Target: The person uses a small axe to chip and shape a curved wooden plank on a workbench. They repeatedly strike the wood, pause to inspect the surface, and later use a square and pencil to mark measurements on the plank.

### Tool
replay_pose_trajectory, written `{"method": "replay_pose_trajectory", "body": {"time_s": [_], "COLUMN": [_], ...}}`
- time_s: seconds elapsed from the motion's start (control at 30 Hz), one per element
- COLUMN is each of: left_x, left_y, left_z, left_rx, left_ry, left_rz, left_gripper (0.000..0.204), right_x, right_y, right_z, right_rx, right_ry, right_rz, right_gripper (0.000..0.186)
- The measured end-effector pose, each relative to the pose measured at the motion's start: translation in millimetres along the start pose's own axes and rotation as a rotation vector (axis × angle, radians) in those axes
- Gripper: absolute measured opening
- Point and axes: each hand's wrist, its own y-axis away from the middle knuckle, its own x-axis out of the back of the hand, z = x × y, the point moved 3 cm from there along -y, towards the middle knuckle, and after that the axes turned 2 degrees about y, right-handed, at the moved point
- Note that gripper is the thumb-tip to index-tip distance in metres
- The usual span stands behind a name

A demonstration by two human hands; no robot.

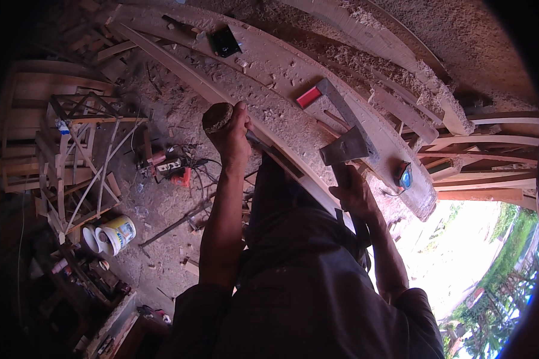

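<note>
Left hand (230, 134): fingers wrapped around a brown, round-ended wooden handle (217, 118); a dark metal blade (257, 142) shows beyond the fist, over the timber. Whether its tip touches the wood, we cannot tell.

Right hand (356, 194): fingers curled about the grip of a short-handled tool with a broad, dark, wedge-like metal head (344, 147), raised toward the bench's right end. We note the two hands well apart, the timber running between.

Workpiece: one long, straight, pale timber (191, 78) with a dark rectangular slot (290, 166), laid along the near edge of the wide, chip-strewn wooden bench (269, 72), from its left end toward our body.

Further items on the bench: a black, squarish object (224, 41) toward the left end; an L-shaped grey metal square with a red-faced stock (309, 97), its blade following the far edge; a small dark object with a glossy blue face (405, 176) near the right end corner. Between the black object and the square we record a stretch of surface bearing chips and dust.
</note>
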Motion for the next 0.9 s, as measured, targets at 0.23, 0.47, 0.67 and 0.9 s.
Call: {"method": "replay_pose_trajectory", "body": {"time_s": [0.23,0.47,0.67,0.9], "left_x": [-7,-2,-18,-38], "left_y": [-5,2,53,98], "left_z": [-15,-30,-16,0], "left_rx": [0.110,0.135,0.093,-0.184], "left_ry": [-0.109,0.008,-0.026,-0.483], "left_rz": [0.008,0.007,-0.134,-0.422], "left_gripper": [0.015,0.022,0.019,0.015], "right_x": [4,5,0,5], "right_y": [-19,-49,-48,-32], "right_z": [-20,-54,-84,-69], "right_rx": [0.020,0.496,0.342,0.463], "right_ry": [0.015,0.345,0.300,0.287], "right_rz": [-0.073,0.029,-0.080,-0.024], "right_gripper": [0.057,0.069,0.069,0.066]}}
